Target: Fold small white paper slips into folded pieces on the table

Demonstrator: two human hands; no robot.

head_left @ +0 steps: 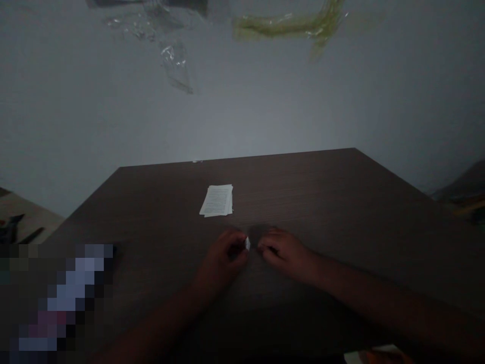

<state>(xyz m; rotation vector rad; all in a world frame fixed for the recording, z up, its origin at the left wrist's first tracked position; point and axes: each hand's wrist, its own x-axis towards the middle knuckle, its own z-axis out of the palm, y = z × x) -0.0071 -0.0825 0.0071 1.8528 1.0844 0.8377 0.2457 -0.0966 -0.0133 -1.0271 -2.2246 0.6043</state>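
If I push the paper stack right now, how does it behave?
The paper stack probably fans out: its edges already lie offset, with no visible binding. Lying flat on the table, it likely slides rather than tips.

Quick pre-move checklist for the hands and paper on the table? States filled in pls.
1. Small white piece held: ok, it is at the fingertips of the left hand.
2. Right hand off the piece: ok, a gap shows between its fingertips and the piece.
3. Right hand free of anything small: cannot tell, its fingers are curled and the picture is dark.
4. Stack of printed paper sheets clear of both hands: ok, it lies beyond them on the wood-grain tabletop.
5. Stack squared up: not ok, sheet edges stick out unevenly.
6. Lighting good enough for fine detail: not ok, the hands are in deep shade.
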